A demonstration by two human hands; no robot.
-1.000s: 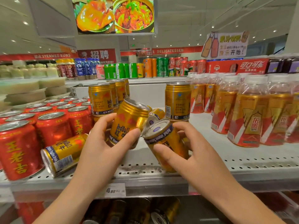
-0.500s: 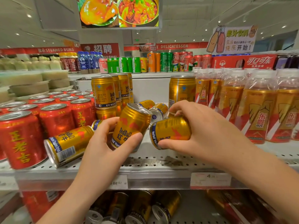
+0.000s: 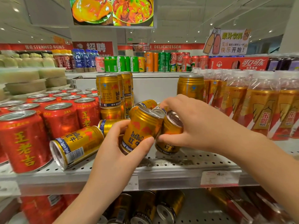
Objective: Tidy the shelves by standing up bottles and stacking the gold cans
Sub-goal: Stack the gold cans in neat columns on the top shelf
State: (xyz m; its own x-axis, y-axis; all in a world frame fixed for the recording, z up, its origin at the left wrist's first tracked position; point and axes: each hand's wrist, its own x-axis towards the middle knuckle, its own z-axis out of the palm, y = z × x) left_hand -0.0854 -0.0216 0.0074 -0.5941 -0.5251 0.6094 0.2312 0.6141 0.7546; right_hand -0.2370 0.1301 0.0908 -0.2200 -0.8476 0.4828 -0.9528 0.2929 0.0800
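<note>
My left hand (image 3: 116, 152) grips a gold can (image 3: 142, 126), tilted a little to the right above the shelf (image 3: 202, 160). My right hand (image 3: 197, 125) holds a second gold can (image 3: 171, 131) right beside it, nearly upright, and the two cans touch. Another gold can (image 3: 76, 146) lies on its side at the left, and more lie toppled (image 3: 145, 103) behind my hands. Stacked gold cans (image 3: 110, 92) stand at the back left, with a single upright one (image 3: 191, 87) at the back right.
Red cans (image 3: 22, 139) fill the shelf's left side. Bottles with gold and red labels (image 3: 258, 109) stand upright on the right. More gold cans (image 3: 169, 206) lie on the shelf below. Mixed drinks (image 3: 145, 63) line the top shelf.
My right hand has turned its can from lying sideways to nearly upright and brought it against the left hand's can. The left hand has barely shifted.
</note>
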